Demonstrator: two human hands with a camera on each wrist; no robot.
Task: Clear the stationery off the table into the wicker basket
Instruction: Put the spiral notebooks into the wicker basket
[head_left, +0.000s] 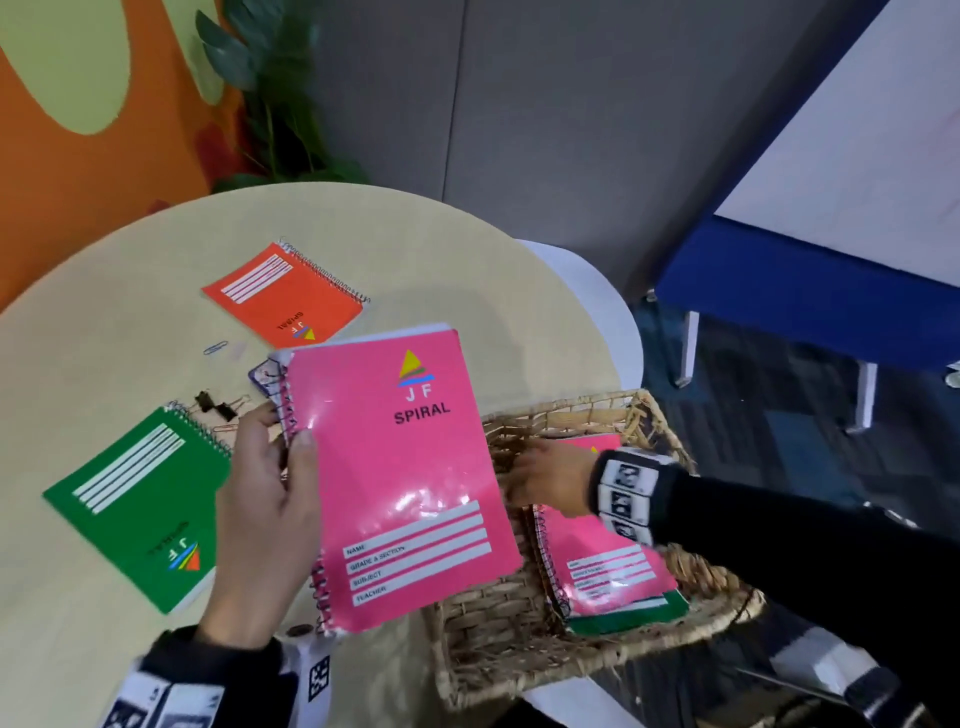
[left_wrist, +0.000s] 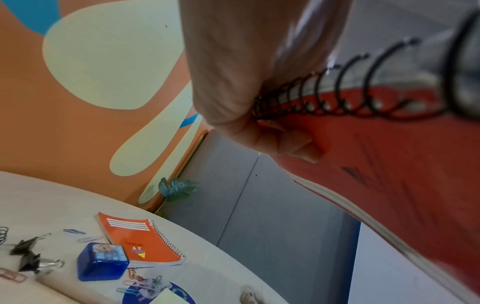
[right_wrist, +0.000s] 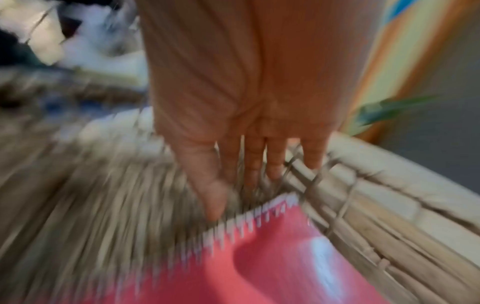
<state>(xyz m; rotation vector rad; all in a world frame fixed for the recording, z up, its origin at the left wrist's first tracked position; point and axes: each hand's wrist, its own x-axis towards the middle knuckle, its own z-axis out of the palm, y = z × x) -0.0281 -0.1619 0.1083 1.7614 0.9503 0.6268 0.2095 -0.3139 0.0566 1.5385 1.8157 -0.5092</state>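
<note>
My left hand (head_left: 291, 447) grips a pink spiral notebook (head_left: 405, 467) by its wire binding and holds it tilted above the table's right edge, next to the wicker basket (head_left: 493, 639). From the left wrist view, the hand (left_wrist: 259, 115) pinches the binding and the notebook's underside (left_wrist: 376, 164) looks red. My right hand (head_left: 540, 478) is inside the basket with fingers (right_wrist: 254, 164) straight, just above a second pink notebook (head_left: 608, 566) that lies on a green one (head_left: 670, 608). A green notebook (head_left: 140, 509) and an orange notebook (head_left: 283, 296) lie on the table.
Black binder clips (head_left: 215, 405), paper clips (head_left: 215, 347) and a small blue box (left_wrist: 102, 261) are scattered on the round beige table (head_left: 467, 270). The basket sits at the table's right edge over a white seat (head_left: 587, 280). A blue-framed board (head_left: 779, 312) stands to the right.
</note>
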